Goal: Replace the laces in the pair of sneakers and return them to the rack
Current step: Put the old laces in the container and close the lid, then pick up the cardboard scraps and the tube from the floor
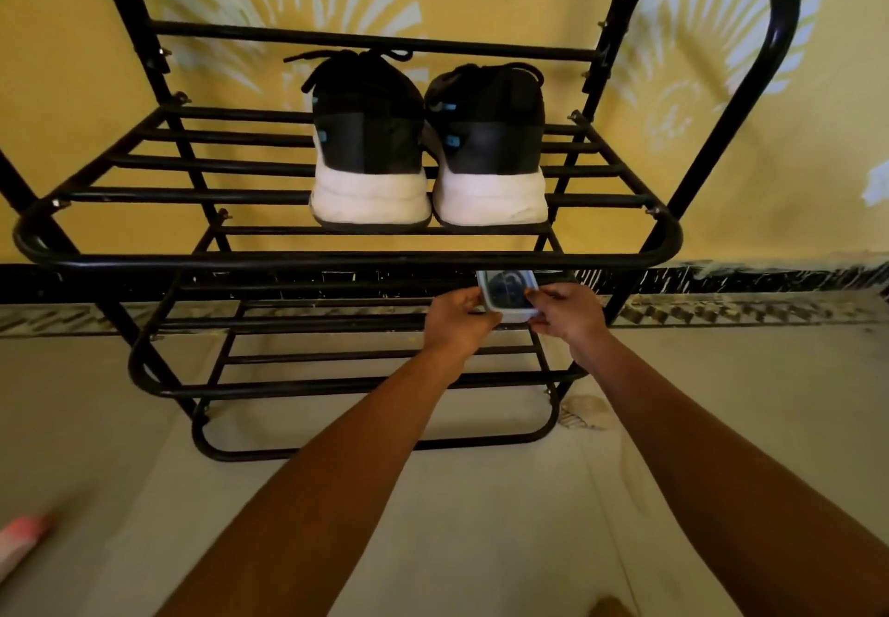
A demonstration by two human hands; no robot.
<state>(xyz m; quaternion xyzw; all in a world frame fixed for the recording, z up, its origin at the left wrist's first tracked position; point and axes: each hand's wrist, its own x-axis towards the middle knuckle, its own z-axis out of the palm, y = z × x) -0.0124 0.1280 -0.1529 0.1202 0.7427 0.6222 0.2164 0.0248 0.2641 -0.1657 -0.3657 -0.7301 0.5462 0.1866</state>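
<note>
- Two sneakers on the top shelf of the black rack [336,258]: left sneaker [370,145] and right sneaker [488,154] just beside each other, heels toward the camera.
- Black uppers, white soles, small blue tabs; dark laces [346,56] threaded and tied at the far end.
- Small clear box [510,294] with dark, blurred contents, just under the top shelf's front rail, above the second shelf's bars; resting on them or not, cannot tell.
- Left hand [457,323] at the box's left edge, fingers [474,301] pinching it.
- Right hand [567,316] at the right edge, fingers [539,299] likewise pinching the box.
- Pale floor [481,520] below; blurred pink thing [19,539] at lower left.
- Yellow wall [72,87] with white pattern behind.
</note>
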